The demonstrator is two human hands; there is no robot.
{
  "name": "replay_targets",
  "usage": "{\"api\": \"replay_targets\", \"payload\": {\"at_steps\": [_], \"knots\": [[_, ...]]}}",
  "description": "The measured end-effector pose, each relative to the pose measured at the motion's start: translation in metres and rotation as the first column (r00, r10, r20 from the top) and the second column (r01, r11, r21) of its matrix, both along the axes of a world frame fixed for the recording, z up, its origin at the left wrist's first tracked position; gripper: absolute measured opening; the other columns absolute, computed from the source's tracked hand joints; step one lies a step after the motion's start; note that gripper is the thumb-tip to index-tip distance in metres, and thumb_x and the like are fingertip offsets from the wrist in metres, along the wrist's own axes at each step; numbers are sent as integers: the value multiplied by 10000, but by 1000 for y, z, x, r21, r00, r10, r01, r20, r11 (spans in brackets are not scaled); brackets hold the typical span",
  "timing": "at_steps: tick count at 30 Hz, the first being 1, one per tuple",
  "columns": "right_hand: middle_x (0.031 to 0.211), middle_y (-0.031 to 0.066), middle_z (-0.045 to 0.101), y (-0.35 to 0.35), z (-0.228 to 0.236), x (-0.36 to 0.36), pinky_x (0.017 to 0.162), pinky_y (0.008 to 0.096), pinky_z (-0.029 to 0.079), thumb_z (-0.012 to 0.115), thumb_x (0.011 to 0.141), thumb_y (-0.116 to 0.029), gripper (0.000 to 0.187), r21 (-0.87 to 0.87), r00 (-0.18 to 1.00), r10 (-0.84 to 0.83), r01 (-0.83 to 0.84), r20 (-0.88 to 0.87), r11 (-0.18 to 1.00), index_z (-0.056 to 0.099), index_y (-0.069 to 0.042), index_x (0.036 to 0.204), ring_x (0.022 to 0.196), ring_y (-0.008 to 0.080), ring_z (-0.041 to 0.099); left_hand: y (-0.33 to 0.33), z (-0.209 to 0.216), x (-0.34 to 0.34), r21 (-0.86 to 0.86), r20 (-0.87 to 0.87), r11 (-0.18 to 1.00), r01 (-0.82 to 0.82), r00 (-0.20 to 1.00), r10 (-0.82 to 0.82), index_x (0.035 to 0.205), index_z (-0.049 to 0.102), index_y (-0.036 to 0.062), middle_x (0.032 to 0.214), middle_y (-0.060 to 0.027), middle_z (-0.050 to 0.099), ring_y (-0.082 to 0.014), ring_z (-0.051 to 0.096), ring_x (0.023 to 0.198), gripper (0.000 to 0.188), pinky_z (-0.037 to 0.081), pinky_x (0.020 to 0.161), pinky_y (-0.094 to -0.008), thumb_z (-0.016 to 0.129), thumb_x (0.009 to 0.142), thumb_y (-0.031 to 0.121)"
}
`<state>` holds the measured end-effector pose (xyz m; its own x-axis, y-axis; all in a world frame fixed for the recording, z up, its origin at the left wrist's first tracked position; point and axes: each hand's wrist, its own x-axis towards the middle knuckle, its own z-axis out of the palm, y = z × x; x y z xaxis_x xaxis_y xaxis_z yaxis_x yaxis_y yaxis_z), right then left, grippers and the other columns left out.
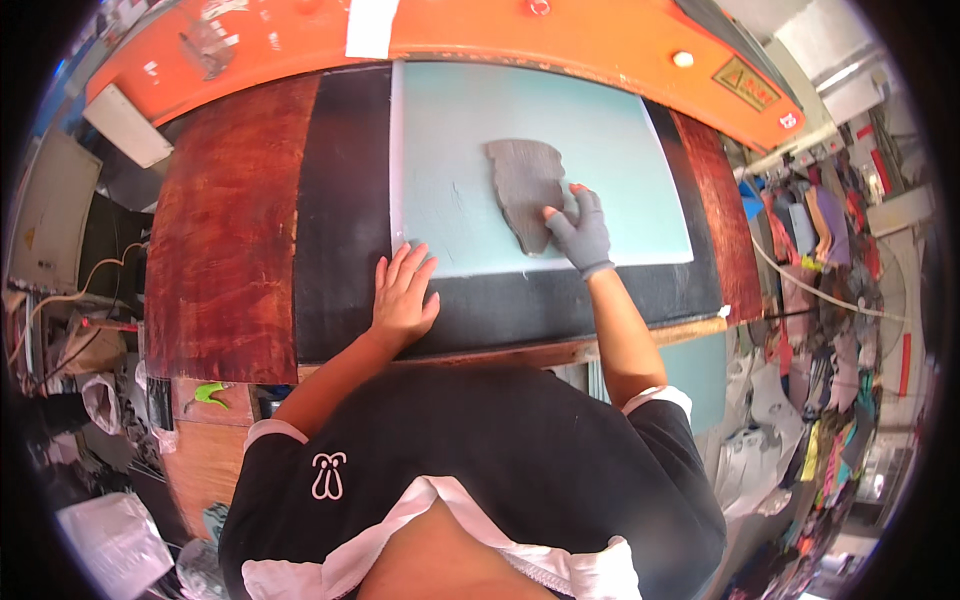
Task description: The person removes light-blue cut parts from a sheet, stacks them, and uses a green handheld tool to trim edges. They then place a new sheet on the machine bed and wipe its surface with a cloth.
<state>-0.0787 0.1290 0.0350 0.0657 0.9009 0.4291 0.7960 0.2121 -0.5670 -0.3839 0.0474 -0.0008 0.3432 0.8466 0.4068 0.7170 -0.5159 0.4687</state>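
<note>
A pale blue-green sheet with whitish borders lies over a black pad on the table. On it rests a grey flat piece with uneven edges, narrowing toward me. My right hand, in a grey glove with bare fingertips, lies at the right side of that piece. Its thumb touches the grey surface, and the other visible fingertip points away by the edge, apart from the thumb. My bare left hand is spread flat at the sheet's near left corner, fingers over its border.
An orange machine beam spans the far side of the table. Reddish-brown boards flank the black pad. A bright green tool lies at lower left. Piled coloured scraps fill the right side.
</note>
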Motion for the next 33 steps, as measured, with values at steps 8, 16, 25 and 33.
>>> {"api": "replay_targets", "payload": {"at_steps": [8,16,25,33], "knots": [[712,111,551,-128,-26,10,590,393,439,678,692,-104,148,148,978,46,-77,205,986,550,-67,756,652,317,538,-16,0,-28,-179,177,977,117,981,-85,708,560,74,700,-62,520,-262,537,691,90,428,618,-365,651,707,73],[665,84,528,-13,-28,6,541,409,437,676,702,-141,149,241,992,-34,4,121,970,529,-114,706,601,302,530,102,9,-8,46,24,993,112,993,-113,678,556,85,676,-68,519,-263,544,656,130,441,592,-385,647,748,146],[729,151,577,178,-12,89,656,335,449,557,889,-230,232,165,880,46,37,-472,986,589,-21,793,666,244,538,224,5,85,95,-95,996,5,995,4,665,523,72,742,-83,504,-278,527,766,260,435,659,-400,662,745,276],[646,32,411,342,69,251,564,302,358,452,898,-187,209,228,747,-47,262,-663,938,494,-29,768,604,123,394,339,-1,92,156,-145,976,-152,974,175,618,512,76,719,-93,507,-292,531,733,269,441,639,-423,657,744,265]]}}
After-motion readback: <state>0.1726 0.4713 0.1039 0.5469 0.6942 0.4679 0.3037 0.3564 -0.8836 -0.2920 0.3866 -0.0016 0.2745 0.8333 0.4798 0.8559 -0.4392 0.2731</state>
